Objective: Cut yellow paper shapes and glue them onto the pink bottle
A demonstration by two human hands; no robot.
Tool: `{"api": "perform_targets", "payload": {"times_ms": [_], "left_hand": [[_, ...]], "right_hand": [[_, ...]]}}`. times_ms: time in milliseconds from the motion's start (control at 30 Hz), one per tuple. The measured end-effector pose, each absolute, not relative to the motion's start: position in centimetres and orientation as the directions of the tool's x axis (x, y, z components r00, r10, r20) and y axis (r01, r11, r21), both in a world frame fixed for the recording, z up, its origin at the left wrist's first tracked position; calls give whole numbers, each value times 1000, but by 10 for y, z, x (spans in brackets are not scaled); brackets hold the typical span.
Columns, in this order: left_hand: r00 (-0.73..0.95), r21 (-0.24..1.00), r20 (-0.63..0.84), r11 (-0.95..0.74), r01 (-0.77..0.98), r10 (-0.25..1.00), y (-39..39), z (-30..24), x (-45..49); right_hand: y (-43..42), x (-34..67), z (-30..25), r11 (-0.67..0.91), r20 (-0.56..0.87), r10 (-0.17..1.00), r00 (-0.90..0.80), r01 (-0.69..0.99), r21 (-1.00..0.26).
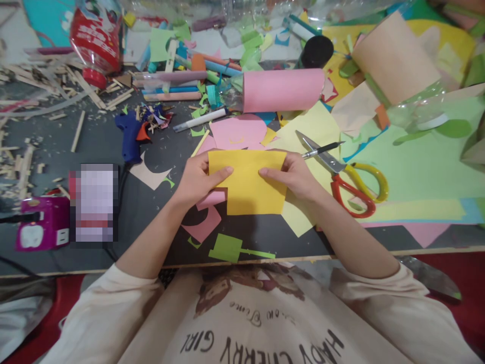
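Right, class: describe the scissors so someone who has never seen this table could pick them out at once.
On the dark table, find the yellow sheet held near the front edge. Just right of the right hand lie the scissors, on pale green paper. They are the only tool with two handle loops, one yellow and one red.

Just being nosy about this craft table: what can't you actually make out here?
Head view only:
Blurred block: pixelated, contents unreadable.
Red bottle: cut off by the top edge.
Pink scrap: mostly hidden under the yellow paper and the left hand.
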State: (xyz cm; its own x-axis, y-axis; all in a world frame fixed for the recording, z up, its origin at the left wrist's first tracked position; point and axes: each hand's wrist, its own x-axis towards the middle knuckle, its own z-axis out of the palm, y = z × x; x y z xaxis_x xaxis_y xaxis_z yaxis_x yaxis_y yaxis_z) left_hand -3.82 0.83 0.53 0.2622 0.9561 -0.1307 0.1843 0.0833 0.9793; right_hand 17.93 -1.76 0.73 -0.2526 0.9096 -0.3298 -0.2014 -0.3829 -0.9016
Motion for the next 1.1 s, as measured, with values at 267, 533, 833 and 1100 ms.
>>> {"api": "perform_targets", "payload": {"times_ms": [267,533,833,1100], "left_hand": [[233,987,-120,92,128,965,8,3,-38],[212,995,-53,33,93,976,11,4,-40],[225,1000,-14,18,-16,974,13,-2,-44],[283,986,121,-149,79,952,13,8,-42]], "right_hand": [[-18,181,6,-370,-308,909,-280,-204,-906],[-14,183,5,-293,-240,941,-238,-219,-931],[-11,188,2,-176,-131,960,-246,-170,-970],[-12,187,2,-211,-170,963,-211,-188,-959]]}}
